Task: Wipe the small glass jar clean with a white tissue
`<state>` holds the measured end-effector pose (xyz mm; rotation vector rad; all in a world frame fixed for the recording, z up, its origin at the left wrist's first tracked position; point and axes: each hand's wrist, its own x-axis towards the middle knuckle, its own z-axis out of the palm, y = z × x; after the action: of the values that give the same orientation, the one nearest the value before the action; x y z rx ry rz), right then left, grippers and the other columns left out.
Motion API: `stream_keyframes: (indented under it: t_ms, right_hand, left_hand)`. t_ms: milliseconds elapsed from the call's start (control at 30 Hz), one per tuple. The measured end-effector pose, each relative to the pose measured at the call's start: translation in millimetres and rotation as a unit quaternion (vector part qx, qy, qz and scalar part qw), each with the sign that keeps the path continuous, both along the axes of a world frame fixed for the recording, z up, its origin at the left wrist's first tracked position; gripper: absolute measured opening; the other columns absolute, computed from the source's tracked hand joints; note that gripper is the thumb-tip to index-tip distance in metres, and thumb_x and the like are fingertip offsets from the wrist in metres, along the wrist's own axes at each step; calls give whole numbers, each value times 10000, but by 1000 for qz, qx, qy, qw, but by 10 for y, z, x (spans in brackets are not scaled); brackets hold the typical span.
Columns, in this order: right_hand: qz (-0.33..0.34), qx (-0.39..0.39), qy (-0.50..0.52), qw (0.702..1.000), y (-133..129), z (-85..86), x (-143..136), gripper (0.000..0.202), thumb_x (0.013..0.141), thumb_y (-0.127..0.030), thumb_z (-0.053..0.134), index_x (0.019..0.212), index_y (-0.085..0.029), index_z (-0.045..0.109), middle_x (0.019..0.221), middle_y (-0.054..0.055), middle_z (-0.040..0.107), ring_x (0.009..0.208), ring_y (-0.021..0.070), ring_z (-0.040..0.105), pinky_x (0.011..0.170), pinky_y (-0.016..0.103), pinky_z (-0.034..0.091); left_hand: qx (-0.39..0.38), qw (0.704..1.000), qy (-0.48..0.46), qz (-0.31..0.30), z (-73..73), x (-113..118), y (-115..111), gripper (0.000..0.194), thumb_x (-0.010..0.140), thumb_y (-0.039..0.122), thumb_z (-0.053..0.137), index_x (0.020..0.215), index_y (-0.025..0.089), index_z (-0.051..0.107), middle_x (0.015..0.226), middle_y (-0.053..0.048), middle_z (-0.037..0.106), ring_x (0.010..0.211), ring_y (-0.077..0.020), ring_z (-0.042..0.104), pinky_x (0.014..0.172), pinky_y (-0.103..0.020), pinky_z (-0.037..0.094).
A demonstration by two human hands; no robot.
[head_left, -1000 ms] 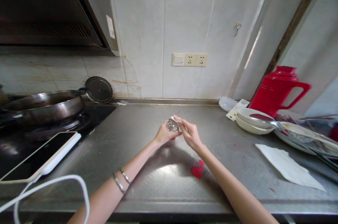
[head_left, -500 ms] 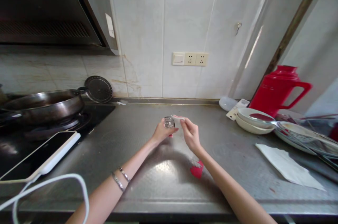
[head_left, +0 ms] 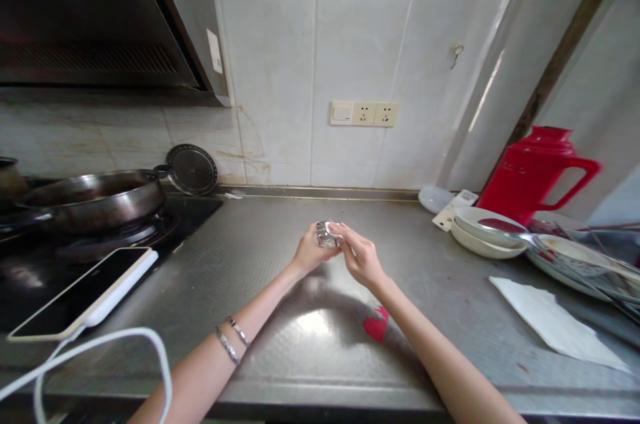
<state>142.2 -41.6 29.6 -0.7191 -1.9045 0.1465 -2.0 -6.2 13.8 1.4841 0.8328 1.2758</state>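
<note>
Here, the left hand (head_left: 311, 252) curls closed around a small glass (head_left: 324, 236), held over the counter (head_left: 250, 244) beyond the red patch (head_left: 376, 325). The right hand (head_left: 361, 254) bends its fingers against the glass's right side; whether it pinches anything is unclear. Left of the red patch lie a phone (head_left: 83, 294) and a pan (head_left: 115, 205); right of it, a paper towel (head_left: 555, 324) and bowls (head_left: 480, 247).

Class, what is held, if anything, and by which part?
A small shiny object: the left hand holds its left side; the right hand touches its right side.
</note>
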Motion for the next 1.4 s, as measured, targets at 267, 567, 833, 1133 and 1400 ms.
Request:
stream_keyframes:
  t_ms: [267,567,833,1133,1400]
  right_hand:
    - [39,23,21,999,-121,32,-61,324,943,-201,413,1181,-266,625,1170,43,682,1120,200,623,1032,402,456]
    - [-60,-187,222,955,102,51,6,421,903,-516,458,1069,-202,684,1133,88,692,1046,245,635,894,397,519]
    - [111,-349,267,891,30,127,-43,416,774,-426,646,1144,-236,637,1186,57,661,1052,250,630,831,370,558]
    - [103,-367,289,878,22,122,-63,494,724,-397,707,1172,-219,601,1108,68,687,959,238,664,743,341,578]
    - [90,-427,331,837,14,159,-29,420,726,-503,693,998,-187,649,1011,76,699,789,218,690,599,355,605]
  left_hand:
    - [-19,999,9,28,67,-90,24,608,516,386,838,951,156,481,750,12,621,579,-105,570,482,-214,472]
    - [80,993,84,-1,72,-55,-65,824,521,308,860,1217,153,446,1051,-96,673,900,-200,658,826,-317,521]
    - [116,986,112,30,76,-68,-70,818,567,313,842,1275,176,456,1128,-104,674,985,-231,653,881,-342,509]
    - [111,980,163,-21,118,-162,-41,1233,530,342,860,1495,183,109,1267,-162,595,1138,-286,592,978,-415,450]
    - [218,947,238,18,93,-256,-17,1363,409,342,895,1502,252,86,1530,-177,256,1303,-349,436,1043,-475,394]
